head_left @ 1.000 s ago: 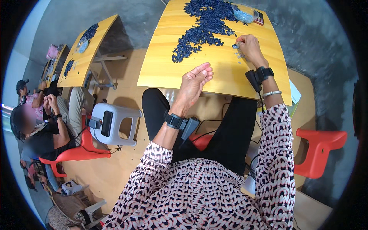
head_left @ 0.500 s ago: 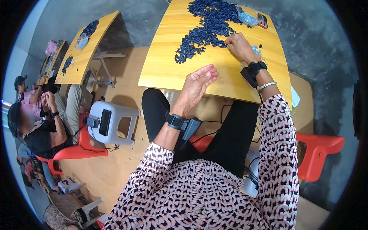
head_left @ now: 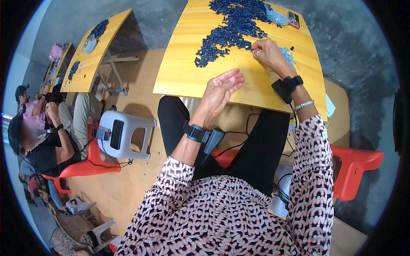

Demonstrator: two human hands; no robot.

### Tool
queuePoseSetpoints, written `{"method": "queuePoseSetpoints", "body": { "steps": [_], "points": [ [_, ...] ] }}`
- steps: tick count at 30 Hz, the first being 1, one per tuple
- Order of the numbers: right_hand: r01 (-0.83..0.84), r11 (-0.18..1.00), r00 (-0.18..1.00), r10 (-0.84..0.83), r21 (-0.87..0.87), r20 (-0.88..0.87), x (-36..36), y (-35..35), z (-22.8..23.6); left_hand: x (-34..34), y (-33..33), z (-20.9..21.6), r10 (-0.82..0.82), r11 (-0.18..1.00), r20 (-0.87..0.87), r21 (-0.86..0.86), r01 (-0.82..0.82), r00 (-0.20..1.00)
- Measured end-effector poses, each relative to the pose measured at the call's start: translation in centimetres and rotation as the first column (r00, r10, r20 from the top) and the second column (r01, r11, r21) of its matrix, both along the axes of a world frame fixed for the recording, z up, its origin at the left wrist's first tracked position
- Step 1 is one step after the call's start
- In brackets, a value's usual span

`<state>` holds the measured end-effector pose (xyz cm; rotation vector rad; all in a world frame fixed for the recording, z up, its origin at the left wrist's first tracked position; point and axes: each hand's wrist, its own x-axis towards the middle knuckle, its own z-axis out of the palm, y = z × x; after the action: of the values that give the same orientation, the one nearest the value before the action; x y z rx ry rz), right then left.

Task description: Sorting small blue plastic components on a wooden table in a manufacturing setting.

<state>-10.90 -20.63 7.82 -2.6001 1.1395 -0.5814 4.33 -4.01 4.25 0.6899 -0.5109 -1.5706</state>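
On the yellow table point(head_left: 179, 55) lies a spread pile of small dark blue tube-like pieces point(head_left: 232, 32). My right hand point(head_left: 269, 53) is at the near right edge of this pile, thumb and fingertips pinched together. Anything between them is too small to make out. Palm upward, my left hand point(head_left: 222, 89) hovers over the table's near edge, its fingers gathered and the thumb laid against them. Whatever it may hold is hidden. Small light blue pieces point(head_left: 287, 55) lie loose beside my right hand, and more fill a clear container point(head_left: 276, 17) at the far right.
A small dark red box point(head_left: 294, 21) is beside the container. To the left, a person point(head_left: 55, 141) sits at another yellow table point(head_left: 96, 55) holding similar pieces. A grey stool point(head_left: 128, 135) and a red stool point(head_left: 354, 170) flank me. Cables hang beneath my table.
My right hand has shifted slightly right and down, still pinched near the pile's edge. My left hand has stayed almost in place, its fingers a little higher.
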Motion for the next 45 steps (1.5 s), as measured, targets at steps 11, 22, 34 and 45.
{"method": "queuePoseSetpoints", "body": {
  "steps": [11,22,34,45],
  "points": [
    [-0.074,0.974,0.861,-0.048,0.216,0.507,0.7,9.2,0.6,-0.6,0.0,0.1,0.092,0.996,0.036,-0.001,-0.092,0.995],
    [-0.064,0.994,0.827,0.005,0.086,0.563,1.4,11.8,0.1,-0.4,0.1,-0.5,0.108,0.994,0.098,-0.015,-0.107,0.989],
    [-0.010,0.989,0.819,-0.078,0.150,0.568,-1.0,12.8,-0.2,0.4,0.6,-0.8,0.049,0.999,-0.057,-0.020,-0.050,0.997],
    [0.416,0.903,0.834,-0.427,0.110,0.349,-10.5,7.4,0.2,0.6,0.6,-1.1,0.005,0.998,-0.090,-0.056,-0.010,0.996]
  ]
}}
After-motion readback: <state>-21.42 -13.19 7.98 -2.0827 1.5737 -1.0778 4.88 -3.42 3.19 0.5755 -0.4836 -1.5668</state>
